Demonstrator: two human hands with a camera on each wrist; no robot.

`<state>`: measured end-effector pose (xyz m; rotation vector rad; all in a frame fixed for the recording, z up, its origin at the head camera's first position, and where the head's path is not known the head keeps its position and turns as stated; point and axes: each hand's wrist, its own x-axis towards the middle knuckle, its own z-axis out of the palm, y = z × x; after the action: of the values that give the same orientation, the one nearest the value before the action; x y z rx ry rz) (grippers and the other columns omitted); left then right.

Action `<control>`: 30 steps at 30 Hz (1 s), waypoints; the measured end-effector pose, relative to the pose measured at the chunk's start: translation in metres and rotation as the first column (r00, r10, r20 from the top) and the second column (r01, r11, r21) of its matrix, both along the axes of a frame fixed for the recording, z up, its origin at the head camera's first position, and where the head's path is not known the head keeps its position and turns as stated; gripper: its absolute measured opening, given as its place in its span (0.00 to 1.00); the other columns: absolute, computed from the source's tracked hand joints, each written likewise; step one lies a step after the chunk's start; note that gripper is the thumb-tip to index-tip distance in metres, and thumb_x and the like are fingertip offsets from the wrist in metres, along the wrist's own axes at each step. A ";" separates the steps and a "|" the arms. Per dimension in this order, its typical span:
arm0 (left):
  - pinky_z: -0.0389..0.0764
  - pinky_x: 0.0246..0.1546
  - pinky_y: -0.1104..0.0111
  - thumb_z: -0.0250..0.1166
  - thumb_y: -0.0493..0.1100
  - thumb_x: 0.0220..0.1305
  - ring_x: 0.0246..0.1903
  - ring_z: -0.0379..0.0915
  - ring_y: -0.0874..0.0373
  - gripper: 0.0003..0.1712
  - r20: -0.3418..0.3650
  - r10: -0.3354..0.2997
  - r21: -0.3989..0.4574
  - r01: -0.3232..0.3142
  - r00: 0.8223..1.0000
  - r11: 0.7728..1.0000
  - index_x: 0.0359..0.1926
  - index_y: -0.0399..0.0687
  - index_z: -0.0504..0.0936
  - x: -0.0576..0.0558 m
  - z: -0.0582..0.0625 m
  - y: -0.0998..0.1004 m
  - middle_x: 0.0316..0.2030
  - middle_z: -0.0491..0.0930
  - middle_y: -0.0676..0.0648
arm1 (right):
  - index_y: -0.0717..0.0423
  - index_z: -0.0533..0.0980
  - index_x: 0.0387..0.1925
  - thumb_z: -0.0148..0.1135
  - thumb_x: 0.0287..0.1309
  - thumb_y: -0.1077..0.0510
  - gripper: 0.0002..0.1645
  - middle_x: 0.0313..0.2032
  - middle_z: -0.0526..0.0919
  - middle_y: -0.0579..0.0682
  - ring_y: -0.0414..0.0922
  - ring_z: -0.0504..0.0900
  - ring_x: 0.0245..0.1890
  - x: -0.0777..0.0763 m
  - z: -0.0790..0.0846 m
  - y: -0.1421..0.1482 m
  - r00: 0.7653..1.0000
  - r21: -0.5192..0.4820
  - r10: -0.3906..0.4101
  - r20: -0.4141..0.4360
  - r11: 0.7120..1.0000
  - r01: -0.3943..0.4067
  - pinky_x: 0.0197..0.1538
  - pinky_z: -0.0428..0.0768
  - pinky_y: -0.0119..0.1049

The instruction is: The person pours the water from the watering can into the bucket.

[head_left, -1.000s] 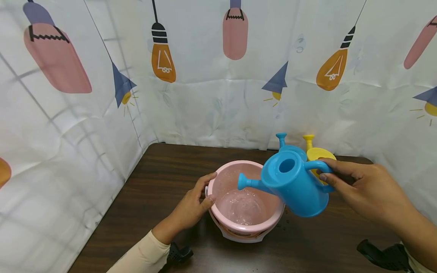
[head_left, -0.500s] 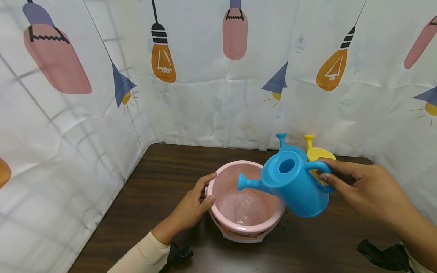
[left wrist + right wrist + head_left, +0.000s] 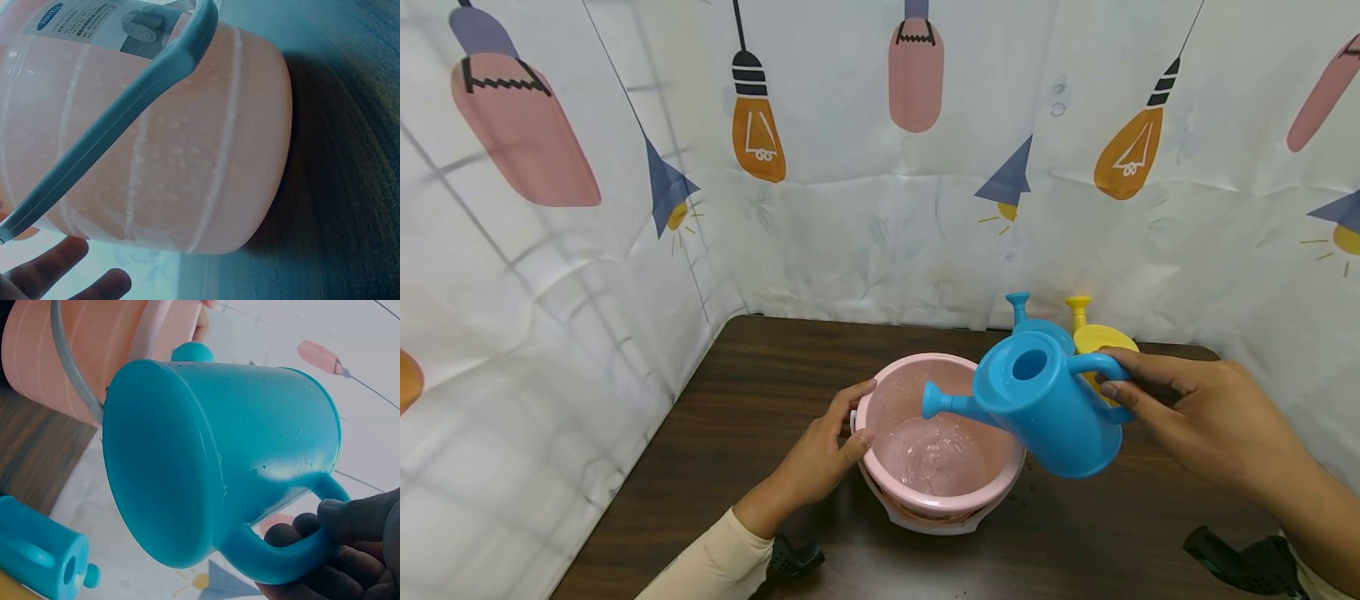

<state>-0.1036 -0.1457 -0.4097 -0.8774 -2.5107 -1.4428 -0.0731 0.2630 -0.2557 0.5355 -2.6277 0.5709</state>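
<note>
My left hand (image 3: pixel 812 457) grips the left rim of a pink plastic bucket (image 3: pixel 951 503), thumb over the inside edge. In the left wrist view, the bucket's grey handle (image 3: pixel 119 125) hangs slanting across its side, and two fingertips (image 3: pixel 112 284) show below. With my right hand (image 3: pixel 1217 417) I hold a blue watering can (image 3: pixel 1056 408) by its loop handle, tilted above the bucket's right side. Its spout (image 3: pixel 951 402) points left over the bucket. Rippled water (image 3: pixel 928 467) lies inside. The right wrist view shows the can's base and wet side, thumb and fingers curled round the handle.
Behind the held can stand a second blue watering can (image 3: pixel 1048 331) and a yellow watering can (image 3: pixel 1105 337), both partly hidden. A dark wooden table (image 3: pixel 760 375) bears everything, with water drops right of the bucket. A patterned white curtain (image 3: pixel 850 233) hangs behind.
The ripples on the water inside the bucket shift from frame to frame. Both hands, the bucket and the tilted watering can stay in place.
</note>
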 end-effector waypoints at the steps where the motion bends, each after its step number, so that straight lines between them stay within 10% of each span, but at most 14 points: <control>1: 0.81 0.44 0.61 0.54 0.55 0.77 0.45 0.80 0.58 0.34 -0.001 0.000 0.000 0.000 1.000 1.000 0.78 0.60 0.56 0.000 0.000 0.000 0.54 0.79 0.45 | 0.68 0.82 0.55 0.75 0.56 0.64 0.25 0.37 0.89 0.59 0.35 0.79 0.26 0.000 0.000 0.000 1.000 0.002 -0.001 0.001 1.000 0.001 0.22 0.70 0.32; 30: 0.80 0.45 0.60 0.56 0.52 0.76 0.45 0.79 0.60 0.34 -0.004 0.011 -0.005 -0.011 1.000 1.000 0.78 0.60 0.56 0.001 0.002 0.001 0.51 0.80 0.45 | 0.67 0.82 0.55 0.75 0.57 0.62 0.25 0.41 0.88 0.64 0.34 0.74 0.20 0.001 0.003 -0.002 1.000 -0.004 0.009 0.014 1.000 -0.009 0.20 0.68 0.32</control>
<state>-0.1024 -0.1449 -0.4077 -0.8642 -2.5135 -1.4313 -0.0717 0.2614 -0.2525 0.5444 -2.6381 0.5852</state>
